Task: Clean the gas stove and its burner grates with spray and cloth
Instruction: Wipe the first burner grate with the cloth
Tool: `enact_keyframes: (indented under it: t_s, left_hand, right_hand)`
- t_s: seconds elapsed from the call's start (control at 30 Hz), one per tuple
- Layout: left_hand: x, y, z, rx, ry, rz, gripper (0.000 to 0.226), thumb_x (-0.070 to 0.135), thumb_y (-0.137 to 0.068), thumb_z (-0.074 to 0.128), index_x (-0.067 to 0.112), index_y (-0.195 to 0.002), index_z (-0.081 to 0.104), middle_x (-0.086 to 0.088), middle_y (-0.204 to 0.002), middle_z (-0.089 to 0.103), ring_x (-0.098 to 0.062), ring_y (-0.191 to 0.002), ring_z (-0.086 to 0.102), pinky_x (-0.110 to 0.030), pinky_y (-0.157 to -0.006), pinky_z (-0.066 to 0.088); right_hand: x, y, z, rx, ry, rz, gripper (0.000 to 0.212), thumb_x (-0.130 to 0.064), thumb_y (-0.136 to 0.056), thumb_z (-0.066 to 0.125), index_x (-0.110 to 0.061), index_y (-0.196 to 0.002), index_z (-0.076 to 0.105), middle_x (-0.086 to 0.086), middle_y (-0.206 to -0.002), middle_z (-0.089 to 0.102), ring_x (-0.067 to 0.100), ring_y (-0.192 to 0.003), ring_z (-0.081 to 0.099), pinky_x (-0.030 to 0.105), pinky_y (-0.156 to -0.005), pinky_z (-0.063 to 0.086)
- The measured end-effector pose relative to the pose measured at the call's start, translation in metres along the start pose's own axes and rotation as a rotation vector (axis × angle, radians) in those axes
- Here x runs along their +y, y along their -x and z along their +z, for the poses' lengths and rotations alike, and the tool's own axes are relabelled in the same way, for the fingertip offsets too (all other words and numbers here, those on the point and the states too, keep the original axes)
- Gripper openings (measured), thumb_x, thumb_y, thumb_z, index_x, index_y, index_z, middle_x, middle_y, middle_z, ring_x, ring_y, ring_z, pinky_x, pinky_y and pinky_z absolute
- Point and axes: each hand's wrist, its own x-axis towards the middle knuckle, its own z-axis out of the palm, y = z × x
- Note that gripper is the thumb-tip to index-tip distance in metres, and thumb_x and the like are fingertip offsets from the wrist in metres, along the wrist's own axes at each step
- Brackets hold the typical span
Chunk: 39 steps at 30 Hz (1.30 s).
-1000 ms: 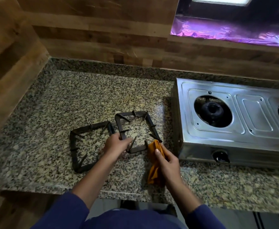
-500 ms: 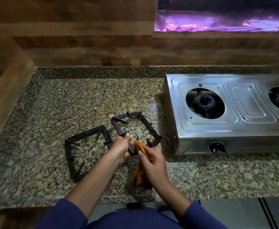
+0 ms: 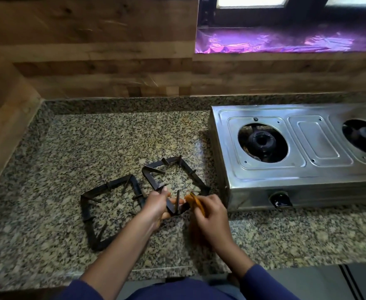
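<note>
A: What colours show here?
B: The countertop point(image 3: 112, 137) is granite speckled grey, black and beige. Each burner grate point(image 3: 108, 186) is black; the cloth point(image 3: 196, 201) is orange; the stove point(image 3: 320, 178) is silver steel.
A: And around it?
B: Brown wood-grain wall point(image 3: 91, 72), shiny purple foil point(image 3: 286, 42), navy sleeves point(image 3: 264, 284).

Dim warm light, window point(image 3: 253, 2) glow above, perhaps slight motion blur, bowed edges.

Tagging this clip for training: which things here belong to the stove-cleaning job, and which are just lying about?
In the job: left hand gripping the stove-side grate; right hand holding the orange cloth; other grate; gas stove.
Lying about: granite counter; purple foil; wooden wall.
</note>
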Motion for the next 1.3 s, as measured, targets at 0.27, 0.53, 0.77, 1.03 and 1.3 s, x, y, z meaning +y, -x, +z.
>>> enact_keyframes:
  t_s: [0.27, 0.53, 0.77, 1.03, 1.3]
  left_hand:
    - [-0.001, 0.000, -0.014, -0.011, 0.039, 0.008, 0.054, 0.048, -0.093, 0.055, 0.007, -0.128, 0.048, -0.012, -0.110, 0.072, -0.033, -0.102, 0.066, -0.050, -0.094, 0.051]
    - [-0.008, 0.012, 0.015, 0.188, 0.426, 0.146, 0.067, 0.069, -0.080, 0.051, 0.011, -0.113, 0.056, -0.009, -0.093, 0.076, -0.022, -0.079, 0.074, -0.043, -0.079, 0.059]
    - [0.007, 0.023, -0.008, 0.230, 0.485, 0.301, 0.064, 0.070, -0.082, 0.036, 0.009, -0.090, 0.049, -0.012, -0.081, 0.076, -0.023, -0.048, 0.065, -0.027, -0.042, 0.052]
    - [0.038, 0.057, -0.032, 0.081, 0.549, 0.374, 0.069, 0.073, -0.091, 0.013, 0.013, -0.080, 0.046, -0.012, -0.089, 0.076, -0.020, -0.048, 0.063, -0.022, -0.044, 0.052]
    - [0.052, 0.086, -0.037, -0.056, 0.520, 0.492, 0.069, 0.073, -0.089, 0.008, 0.016, -0.061, 0.037, -0.013, -0.091, 0.076, -0.021, -0.045, 0.060, -0.019, -0.040, 0.045]
  right_hand:
    - [-0.004, 0.007, -0.010, -0.156, -0.179, -0.105, 0.026, -0.013, -0.086, 0.070, -0.026, -0.108, 0.075, -0.006, -0.094, 0.062, 0.010, -0.090, 0.061, 0.021, -0.079, 0.049]
    - [0.004, -0.008, 0.012, 0.037, 0.001, 0.078, 0.031, -0.011, -0.092, 0.062, -0.018, -0.122, 0.066, -0.007, -0.106, 0.058, -0.003, -0.095, 0.055, 0.014, -0.089, 0.046]
    - [-0.010, -0.012, 0.001, -0.049, -0.004, -0.144, 0.034, -0.007, -0.089, 0.064, -0.021, -0.119, 0.069, -0.011, -0.101, 0.060, 0.004, -0.096, 0.059, 0.026, -0.085, 0.052]
    - [-0.047, -0.009, -0.012, -0.001, 0.081, -0.461, 0.036, -0.010, -0.090, 0.063, -0.013, -0.126, 0.065, -0.001, -0.104, 0.055, 0.013, -0.102, 0.055, 0.023, -0.090, 0.047]
    - [-0.072, -0.020, -0.036, -0.008, 0.088, -0.652, 0.032, -0.008, -0.091, 0.064, -0.008, -0.123, 0.067, 0.007, -0.097, 0.057, 0.016, -0.093, 0.060, 0.023, -0.082, 0.050]
